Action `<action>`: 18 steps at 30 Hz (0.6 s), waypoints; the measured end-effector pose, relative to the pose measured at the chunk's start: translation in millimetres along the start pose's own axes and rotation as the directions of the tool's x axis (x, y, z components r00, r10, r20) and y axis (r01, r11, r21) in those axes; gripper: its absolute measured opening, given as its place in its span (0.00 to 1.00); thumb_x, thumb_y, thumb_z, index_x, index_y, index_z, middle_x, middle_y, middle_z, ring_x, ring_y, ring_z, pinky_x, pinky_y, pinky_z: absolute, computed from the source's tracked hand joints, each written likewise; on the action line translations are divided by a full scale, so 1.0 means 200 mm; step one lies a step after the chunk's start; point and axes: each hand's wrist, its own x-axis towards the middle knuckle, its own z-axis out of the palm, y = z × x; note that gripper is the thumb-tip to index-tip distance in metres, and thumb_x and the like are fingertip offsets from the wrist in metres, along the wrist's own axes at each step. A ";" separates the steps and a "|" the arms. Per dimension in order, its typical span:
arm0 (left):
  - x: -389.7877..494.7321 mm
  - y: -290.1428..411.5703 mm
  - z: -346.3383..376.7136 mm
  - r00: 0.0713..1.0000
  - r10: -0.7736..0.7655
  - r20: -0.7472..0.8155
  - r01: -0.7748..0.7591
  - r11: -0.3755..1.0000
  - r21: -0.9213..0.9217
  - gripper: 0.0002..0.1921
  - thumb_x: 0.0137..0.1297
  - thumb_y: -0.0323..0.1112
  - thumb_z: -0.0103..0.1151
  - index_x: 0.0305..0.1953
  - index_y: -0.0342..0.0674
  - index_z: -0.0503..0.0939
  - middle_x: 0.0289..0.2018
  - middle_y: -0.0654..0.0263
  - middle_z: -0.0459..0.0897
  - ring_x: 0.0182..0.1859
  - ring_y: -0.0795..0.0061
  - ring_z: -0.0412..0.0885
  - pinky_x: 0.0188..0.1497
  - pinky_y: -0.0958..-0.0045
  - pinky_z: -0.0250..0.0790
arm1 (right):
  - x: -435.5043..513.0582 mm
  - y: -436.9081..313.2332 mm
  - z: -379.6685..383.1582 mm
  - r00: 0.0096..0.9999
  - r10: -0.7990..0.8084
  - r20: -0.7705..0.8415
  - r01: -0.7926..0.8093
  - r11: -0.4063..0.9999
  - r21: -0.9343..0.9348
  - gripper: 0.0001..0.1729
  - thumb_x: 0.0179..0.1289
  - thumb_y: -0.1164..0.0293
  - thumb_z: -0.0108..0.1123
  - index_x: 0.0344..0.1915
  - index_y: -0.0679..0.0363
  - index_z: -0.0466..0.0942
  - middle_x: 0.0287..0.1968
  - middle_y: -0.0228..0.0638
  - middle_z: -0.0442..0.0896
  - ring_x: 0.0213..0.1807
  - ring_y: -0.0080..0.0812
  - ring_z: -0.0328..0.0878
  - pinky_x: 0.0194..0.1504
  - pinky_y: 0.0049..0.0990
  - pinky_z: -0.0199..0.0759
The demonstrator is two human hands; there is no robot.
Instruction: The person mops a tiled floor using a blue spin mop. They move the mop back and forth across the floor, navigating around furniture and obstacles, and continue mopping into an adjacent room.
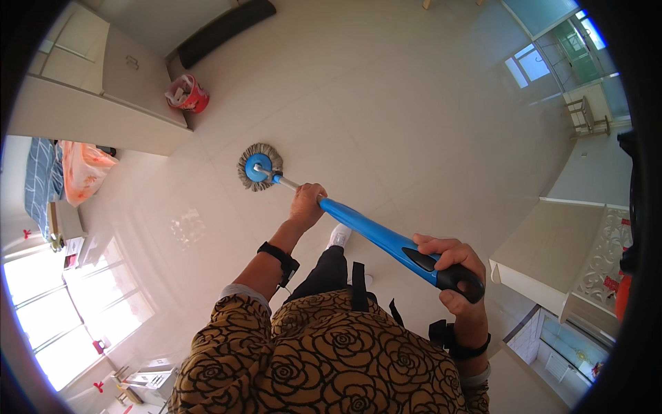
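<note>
A round spin mop with a blue disc and grey string fringe rests flat on the pale tiled floor, ahead and to the left of my feet. My left hand is closed around the metal pole, just below the blue grip. At the upper end, my right hand holds the black-tipped end of the blue mop handle, with fingers over the top and thumb beneath. The handle slants from the lower right to the mop head at upper left.
A red bucket with a plastic liner stands beside a white cabinet. A dark rolled mat lies along the wall behind. A bed with an orange cloth is at left. At right are a beige cabinet and a wooden chair.
</note>
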 end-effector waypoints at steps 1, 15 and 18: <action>0.02 0.01 0.00 1.000 0.015 0.018 -0.015 1.000 -0.007 0.05 0.53 0.31 0.61 0.32 0.43 0.78 0.36 0.56 0.78 0.48 0.51 0.73 0.52 0.58 0.67 | -0.01 -0.01 0.00 1.000 0.008 -0.006 -0.008 0.999 -0.032 0.20 0.46 0.63 0.64 0.37 0.62 0.71 0.48 0.48 0.77 0.60 0.54 0.71 0.60 0.47 0.63; 0.32 0.67 0.39 0.892 0.386 0.236 -0.330 0.912 -0.246 0.07 0.49 0.28 0.63 0.31 0.44 0.77 0.34 0.60 0.77 0.46 0.56 0.74 0.52 0.59 0.66 | -0.36 -0.35 -0.02 0.845 -0.054 -0.532 -0.217 0.874 -0.434 0.24 0.53 0.48 0.58 0.37 0.55 0.65 0.48 0.44 0.76 0.61 0.51 0.70 0.35 0.33 0.76; 0.39 0.80 0.53 0.848 0.468 0.249 -0.401 0.873 -0.278 0.07 0.49 0.30 0.63 0.31 0.43 0.77 0.32 0.61 0.77 0.45 0.56 0.74 0.50 0.58 0.68 | -0.40 -0.39 0.05 0.815 -0.124 -0.566 -0.278 0.774 -0.570 0.22 0.55 0.49 0.54 0.38 0.54 0.65 0.48 0.42 0.76 0.62 0.51 0.69 0.34 0.30 0.75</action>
